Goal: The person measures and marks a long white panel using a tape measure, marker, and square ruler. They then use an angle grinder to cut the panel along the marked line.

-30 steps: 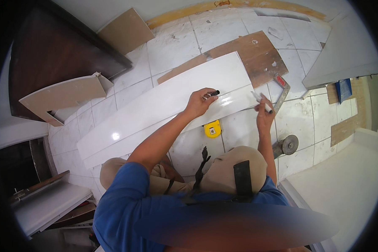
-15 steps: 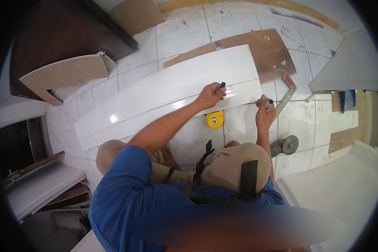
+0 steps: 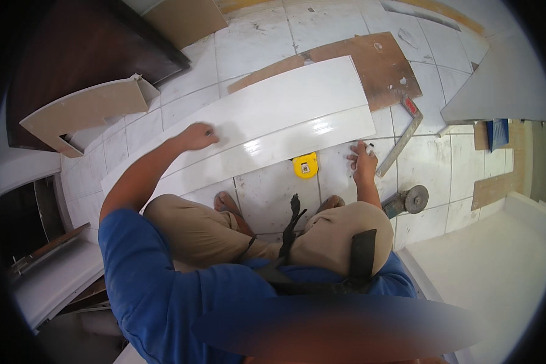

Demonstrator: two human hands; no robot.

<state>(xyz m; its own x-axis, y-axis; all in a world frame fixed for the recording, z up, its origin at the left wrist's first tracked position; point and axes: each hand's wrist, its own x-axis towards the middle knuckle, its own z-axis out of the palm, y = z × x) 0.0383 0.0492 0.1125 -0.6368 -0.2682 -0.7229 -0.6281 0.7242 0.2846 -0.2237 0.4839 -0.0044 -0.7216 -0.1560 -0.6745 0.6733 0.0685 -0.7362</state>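
Note:
A long glossy white panel with a groove along it lies on the tiled floor in front of me. Above its left part is my left hand, its fingers curled round a small dark piece, perhaps a cap, mostly hidden. Just off the panel's near right corner, my right hand grips a short pale marker with a dark end; some of its fingers stick out. At the panel's near edge a yellow tape measure sits between my hands. Right of my right hand lies a metal try square with a red mark.
An angle grinder rests on the floor beside my right knee. Brown board lies partly beneath the panel's far side. A cut beige board leans at the left against a dark door-like panel. A white ledge stands right.
My left hand has swept left along the panel from near its right end. My right hand has shifted slightly left, and its fingers have loosened. The whole view has moved a little.

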